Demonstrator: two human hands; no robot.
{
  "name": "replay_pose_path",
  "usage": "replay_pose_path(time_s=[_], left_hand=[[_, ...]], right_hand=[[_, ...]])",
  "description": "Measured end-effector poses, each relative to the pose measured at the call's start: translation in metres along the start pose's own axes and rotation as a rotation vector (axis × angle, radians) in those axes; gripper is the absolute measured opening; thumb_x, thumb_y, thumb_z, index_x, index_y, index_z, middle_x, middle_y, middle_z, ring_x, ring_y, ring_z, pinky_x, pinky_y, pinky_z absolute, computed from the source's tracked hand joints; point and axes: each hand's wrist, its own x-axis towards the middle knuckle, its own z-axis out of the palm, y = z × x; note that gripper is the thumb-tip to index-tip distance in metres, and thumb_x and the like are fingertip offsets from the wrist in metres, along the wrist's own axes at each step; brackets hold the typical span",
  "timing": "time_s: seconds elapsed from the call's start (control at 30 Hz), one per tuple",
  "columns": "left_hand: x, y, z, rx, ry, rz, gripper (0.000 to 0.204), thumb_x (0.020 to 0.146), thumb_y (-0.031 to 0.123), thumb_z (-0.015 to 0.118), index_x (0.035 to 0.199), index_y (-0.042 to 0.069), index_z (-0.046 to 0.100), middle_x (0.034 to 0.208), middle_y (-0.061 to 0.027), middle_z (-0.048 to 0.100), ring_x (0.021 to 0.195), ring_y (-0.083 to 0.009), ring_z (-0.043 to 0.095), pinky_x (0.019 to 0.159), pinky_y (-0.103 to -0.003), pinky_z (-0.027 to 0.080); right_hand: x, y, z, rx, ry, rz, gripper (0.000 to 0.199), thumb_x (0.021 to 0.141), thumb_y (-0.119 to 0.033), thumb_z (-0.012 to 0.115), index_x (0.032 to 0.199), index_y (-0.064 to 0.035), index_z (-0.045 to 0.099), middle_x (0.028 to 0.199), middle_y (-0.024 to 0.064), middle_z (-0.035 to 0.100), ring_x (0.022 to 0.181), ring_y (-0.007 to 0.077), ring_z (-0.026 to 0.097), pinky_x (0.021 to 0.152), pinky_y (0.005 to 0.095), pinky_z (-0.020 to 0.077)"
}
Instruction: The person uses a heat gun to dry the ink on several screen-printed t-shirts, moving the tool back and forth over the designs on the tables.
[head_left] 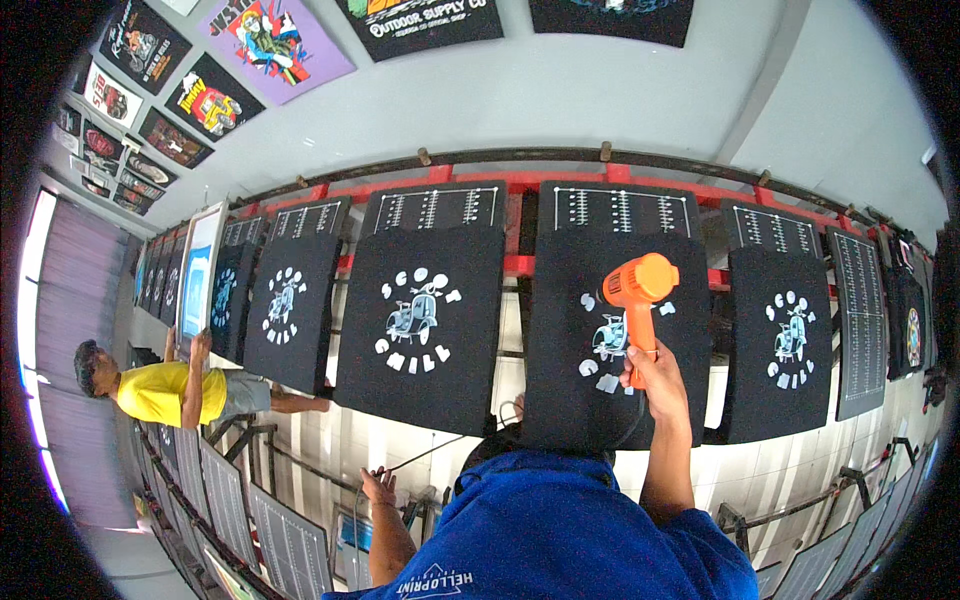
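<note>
My right hand is wrapped round the handle of an orange heat gun. The gun hangs over a black T-shirt and hides part of its white and pale blue scooter print. A dark cord trails from the gun's handle down toward my body. Low and to the left, away from the shirts, my left hand is closed on a thin black cord. Just left of the gun's shirt lies another black T-shirt with the same scooter print, and a third printed shirt lies to the right.
Shirts lie on a long row of boards along a red and black rail. A bare grey board stands at the right. At the far left a person in a yellow shirt holds a framed screen. Behind me runs another board row.
</note>
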Motion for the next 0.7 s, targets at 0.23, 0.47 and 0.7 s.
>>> replay_pose_path(time_s=[0.23, 0.47, 0.7], left_hand=[[0.060, 0.056, -0.021, -0.166, 0.104, -0.010, 0.044, 0.093, 0.043, 0.043, 0.116, 0.005, 0.045, 0.100, -0.0070, 0.059, 0.090, -0.0266, 0.060, 0.071, -0.041, 0.045], [0.159, 0.154, 0.024, -0.082, 0.084, 0.135, 0.063, 0.097, 0.037, 0.042, 0.145, 0.001, 0.022, 0.125, -0.0154, 0.052, 0.111, -0.0333, 0.057, 0.095, -0.045, 0.047], [0.282, 0.260, 0.014, 0.026, -0.011, 0.230, 0.052, 0.096, 0.034, 0.044, 0.130, -0.004, 0.037, 0.124, -0.0159, 0.054, 0.106, -0.0316, 0.061, 0.084, -0.042, 0.052]], right_hand=[[-0.015, 0.015, 0.052, 0.053, -0.139, 0.176, 0.034, 0.088, -0.027, 0.066, 0.108, -0.0018, 0.052, 0.073, 0.0042, 0.054, 0.057, 0.0153, 0.056, 0.053, 0.0294, 0.0498], [-0.025, 0.081, 0.184, 0.174, -0.226, 0.287, 0.036, 0.089, -0.026, 0.064, 0.114, -0.0025, 0.055, 0.086, 0.0070, 0.062, 0.074, 0.0180, 0.064, 0.060, 0.0302, 0.0528], [0.007, 0.109, 0.344, 0.060, -0.156, 0.186, 0.037, 0.091, -0.034, 0.061, 0.112, -0.0036, 0.055, 0.076, 0.0036, 0.059, 0.064, 0.0136, 0.060, 0.054, 0.0272, 0.0491]])
